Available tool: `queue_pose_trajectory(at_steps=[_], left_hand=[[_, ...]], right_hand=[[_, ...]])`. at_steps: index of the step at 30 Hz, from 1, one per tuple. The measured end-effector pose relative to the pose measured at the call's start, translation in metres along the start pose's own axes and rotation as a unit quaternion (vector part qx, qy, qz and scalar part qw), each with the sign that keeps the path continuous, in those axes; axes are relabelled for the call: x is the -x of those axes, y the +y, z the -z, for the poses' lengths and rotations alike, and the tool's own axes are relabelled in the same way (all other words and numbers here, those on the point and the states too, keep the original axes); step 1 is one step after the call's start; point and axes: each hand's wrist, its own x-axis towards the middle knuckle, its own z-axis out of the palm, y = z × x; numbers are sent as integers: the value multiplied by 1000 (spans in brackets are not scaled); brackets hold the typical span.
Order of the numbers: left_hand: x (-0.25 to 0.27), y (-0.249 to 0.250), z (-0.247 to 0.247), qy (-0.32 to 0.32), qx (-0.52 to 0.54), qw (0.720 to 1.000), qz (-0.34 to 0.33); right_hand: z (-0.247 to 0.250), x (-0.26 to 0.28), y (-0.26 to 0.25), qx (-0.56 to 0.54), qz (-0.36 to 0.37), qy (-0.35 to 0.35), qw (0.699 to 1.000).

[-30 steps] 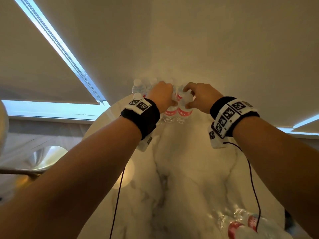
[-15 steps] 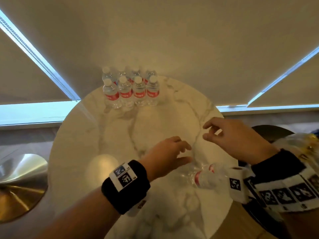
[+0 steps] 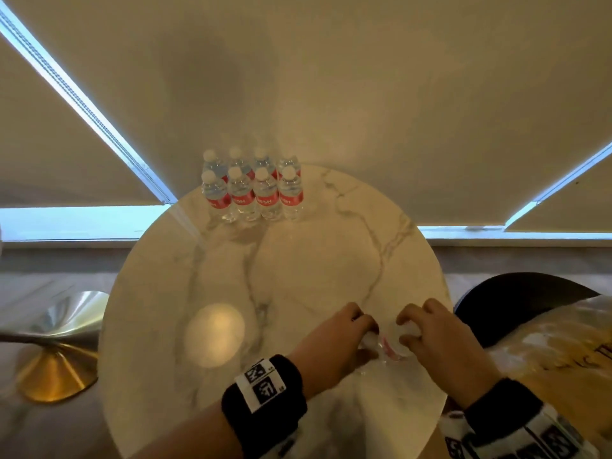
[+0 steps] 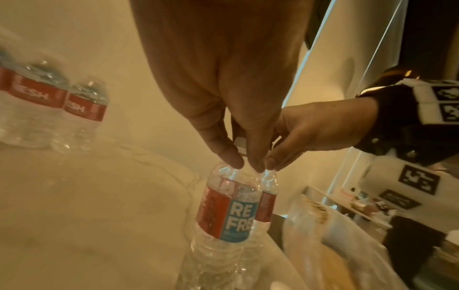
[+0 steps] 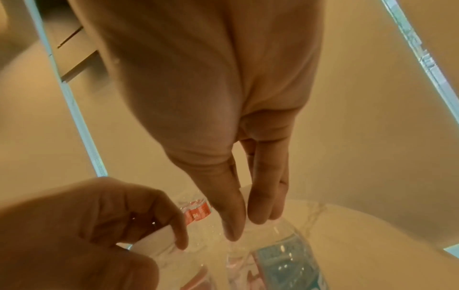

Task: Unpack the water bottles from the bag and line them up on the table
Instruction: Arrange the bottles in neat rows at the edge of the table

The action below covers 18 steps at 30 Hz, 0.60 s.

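Observation:
Two clear water bottles with red and teal labels stand side by side near the right front edge of the round marble table [image 3: 314, 266]. My left hand [image 3: 356, 329] pinches the white cap of the nearer bottle [image 4: 227, 212]. My right hand [image 3: 417, 331] grips the top of the second bottle [image 4: 267, 198] just behind it, whose teal label [image 5: 285, 261] fills the right wrist view. Several more bottles [image 3: 251, 193] stand upright in two tidy rows at the table's far edge. The clear plastic bag [image 3: 546, 342] lies off the table to the right.
A dark round seat [image 3: 516, 293] sits under the bag beside the table's right edge. A gold cone-shaped stand [image 3: 56, 369] is on the floor at left. Pale window blinds hang right behind the rows of bottles.
Both hands have come back from the far rows to the table's near right edge. Half a second ago they were open above a bottle; now each grips a bottle top.

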Motion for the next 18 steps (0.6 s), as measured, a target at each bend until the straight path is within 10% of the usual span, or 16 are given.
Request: queue_pose_trajectory(at_steps=[18], left_hand=[[-190, -119, 191, 133, -94, 983, 87]], right_hand=[[131, -336, -102, -6, 108, 94, 990]])
